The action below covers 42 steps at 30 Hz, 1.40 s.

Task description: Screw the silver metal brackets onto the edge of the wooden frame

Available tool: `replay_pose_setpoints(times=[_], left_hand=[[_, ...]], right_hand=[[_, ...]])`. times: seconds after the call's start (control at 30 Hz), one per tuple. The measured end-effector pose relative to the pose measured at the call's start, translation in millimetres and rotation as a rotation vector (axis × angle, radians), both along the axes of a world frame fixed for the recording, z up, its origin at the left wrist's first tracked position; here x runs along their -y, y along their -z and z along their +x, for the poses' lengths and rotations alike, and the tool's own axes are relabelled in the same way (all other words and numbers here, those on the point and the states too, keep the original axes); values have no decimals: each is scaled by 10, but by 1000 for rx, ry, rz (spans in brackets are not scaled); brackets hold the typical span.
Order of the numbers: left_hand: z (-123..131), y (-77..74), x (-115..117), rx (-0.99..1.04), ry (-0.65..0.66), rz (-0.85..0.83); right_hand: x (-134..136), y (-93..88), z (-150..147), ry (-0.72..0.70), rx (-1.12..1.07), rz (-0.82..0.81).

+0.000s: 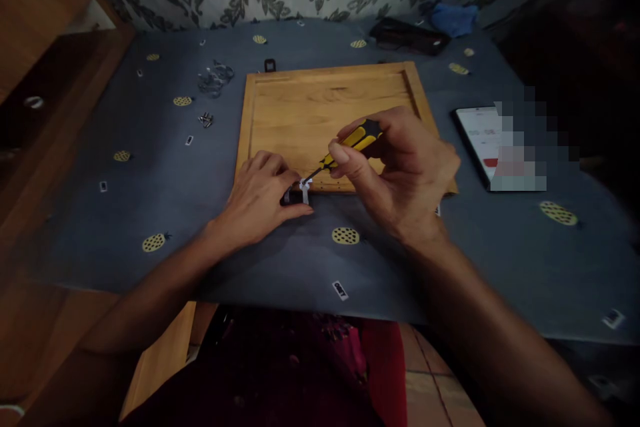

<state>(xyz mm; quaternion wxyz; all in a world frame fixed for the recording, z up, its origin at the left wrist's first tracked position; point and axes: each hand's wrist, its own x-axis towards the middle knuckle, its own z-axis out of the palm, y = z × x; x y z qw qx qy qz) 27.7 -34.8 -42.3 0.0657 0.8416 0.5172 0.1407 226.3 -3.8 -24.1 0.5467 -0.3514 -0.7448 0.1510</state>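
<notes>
A wooden board with a raised frame lies on a grey cloth with yellow pineapple prints. My right hand grips a yellow and black screwdriver, its tip pointing down-left at a small white metal bracket at the board's near edge. My left hand rests on the cloth with its fingers closed round that bracket, holding it against the board.
A heap of metal brackets and a few screws lie left of the board. A lit phone lies to the right, a dark case and blue cloth at the back. The table edge runs in front of me.
</notes>
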Motion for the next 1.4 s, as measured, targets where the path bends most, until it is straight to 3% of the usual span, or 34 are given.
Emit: replay_pose_setpoints(times=[0.23,0.4,0.8,1.23,1.4], left_hand=[[-3,-5,-10,10,8,-14],[4,3,-3,3,-3,-14],[10,-11,-4,-5,-8,-26],[5,2,-2,0,-7,-23],[8,2,4,4,-12,-24]], right_hand=[[-27,-12,16,-64,8,-84],[-32,-6,13,-74,-10,-58],[-88,129,-16,-3,-40,16],[-63,89,-71,122,-60,107],[-76,150,-42,93,-54,41]])
